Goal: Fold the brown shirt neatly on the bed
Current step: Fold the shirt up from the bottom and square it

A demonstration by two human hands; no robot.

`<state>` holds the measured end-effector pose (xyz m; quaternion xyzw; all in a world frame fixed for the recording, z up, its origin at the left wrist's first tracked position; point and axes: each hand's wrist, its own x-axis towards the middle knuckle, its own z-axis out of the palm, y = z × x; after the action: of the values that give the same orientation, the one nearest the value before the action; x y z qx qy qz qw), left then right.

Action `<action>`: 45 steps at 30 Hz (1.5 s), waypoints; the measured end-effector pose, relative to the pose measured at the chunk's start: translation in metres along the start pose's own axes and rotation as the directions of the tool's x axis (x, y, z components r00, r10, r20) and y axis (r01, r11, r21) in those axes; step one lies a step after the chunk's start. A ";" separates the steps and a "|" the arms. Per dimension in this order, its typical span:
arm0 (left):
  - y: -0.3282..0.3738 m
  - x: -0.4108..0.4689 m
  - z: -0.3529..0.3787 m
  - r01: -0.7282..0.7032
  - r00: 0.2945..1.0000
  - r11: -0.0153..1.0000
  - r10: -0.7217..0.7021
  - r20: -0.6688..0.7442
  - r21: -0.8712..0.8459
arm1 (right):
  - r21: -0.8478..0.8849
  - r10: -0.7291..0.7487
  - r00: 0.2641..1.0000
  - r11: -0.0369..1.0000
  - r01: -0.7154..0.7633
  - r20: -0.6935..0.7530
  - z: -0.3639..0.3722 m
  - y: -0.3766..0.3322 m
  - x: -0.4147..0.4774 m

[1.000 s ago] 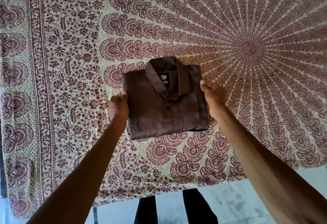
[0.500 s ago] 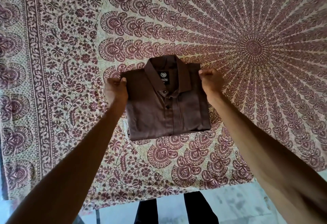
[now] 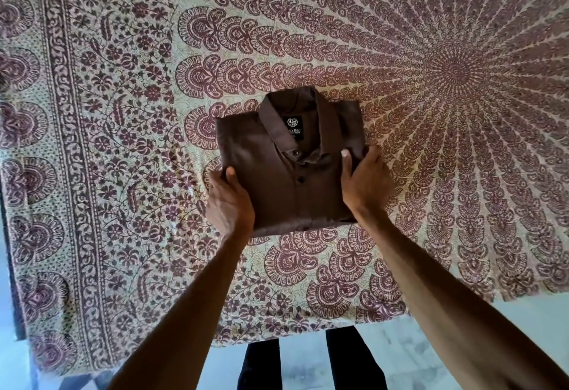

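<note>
Both my left hand point(image 3: 229, 201) and right hand point(image 3: 366, 183) grip the brown shirt point(image 3: 292, 183) (folded, thumbs on top); last step, likely: lay it down square.

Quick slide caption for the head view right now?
Folded brown shirt, collar up, gripped at its sides by the left hand and right hand on the patterned bedspread.

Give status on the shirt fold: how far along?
Done: the brown shirt lies on the bedspread as a compact rectangle, collar and button front up. In hand: the left grip holds its near-left corner, the right grip its right edge, thumb on top. Left: likely only squaring up and letting go.
</note>
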<state>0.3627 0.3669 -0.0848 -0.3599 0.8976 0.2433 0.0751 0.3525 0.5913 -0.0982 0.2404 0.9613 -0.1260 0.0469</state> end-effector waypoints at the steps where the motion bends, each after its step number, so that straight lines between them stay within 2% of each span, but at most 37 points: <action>1: 0.000 0.003 -0.002 -0.007 1.000 0.999 0.006 -0.005 -0.048 | 0.043 0.034 0.999 0.998 -0.035 0.022 -0.002 0.000 0.006; 3: -0.002 0.007 -0.005 -0.016 1.000 0.993 0.016 -0.006 -0.118 | 0.131 0.074 0.994 0.988 -0.084 0.083 -0.007 0.003 0.016; 6: 0.006 0.012 -0.009 0.033 0.990 0.991 -0.015 0.139 -0.129 | 0.222 0.031 0.987 0.973 -0.066 0.157 -0.008 0.012 0.020; 8: 0.010 0.014 -0.007 -0.014 0.977 0.983 0.053 0.208 -0.183 | 0.225 -0.004 0.986 0.974 -0.034 0.164 -0.007 0.014 0.017; 11: 0.007 0.015 -0.004 -0.158 0.965 0.960 0.200 0.168 -0.232 | 0.233 -0.076 0.993 0.971 0.054 0.089 -0.006 0.015 0.010; 17: -0.025 -0.002 -0.036 -0.243 0.953 0.928 0.283 0.111 -0.282 | 0.340 -0.146 0.989 0.932 0.125 0.036 -0.021 0.007 -0.038; 20: -0.067 -0.010 -0.073 -0.210 0.966 0.922 0.247 0.078 -0.327 | 0.374 -0.186 0.982 0.912 0.166 0.018 -0.032 -0.011 -0.092; 27: -0.212 -0.020 -0.152 0.023 0.997 0.916 0.007 0.073 -0.399 | 0.405 -0.279 0.960 0.882 0.242 0.035 -0.010 -0.072 -0.232; 31: -0.269 -0.009 -0.181 0.056 0.998 0.912 -0.048 0.029 -0.407 | 0.403 -0.309 0.951 0.870 0.283 -0.002 0.014 -0.108 -0.279; 34: -0.294 0.004 -0.200 0.048 0.999 0.898 -0.048 0.012 -0.436 | 0.386 -0.319 0.946 0.866 0.317 -0.062 0.024 -0.136 -0.301; 41: -0.331 0.040 -0.231 -0.087 0.994 0.913 0.051 -0.101 -0.398 | 0.469 -0.282 0.954 0.832 0.296 -0.101 0.045 -0.186 -0.337; 43: -0.349 0.051 -0.231 -0.072 0.997 0.914 0.050 -0.064 -0.400 | 0.419 -0.281 0.955 0.859 0.294 -0.094 0.056 -0.194 -0.346; 45: -0.373 0.066 -0.225 -0.067 0.995 0.951 0.084 0.045 -0.301 | 0.328 -0.269 0.963 0.907 0.263 -0.027 0.072 -0.195 -0.352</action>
<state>0.5779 -0.0160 -0.0519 -0.3253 0.8610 0.3893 0.0363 0.5717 0.2478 -0.0720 0.1105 0.9500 -0.2921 -0.0026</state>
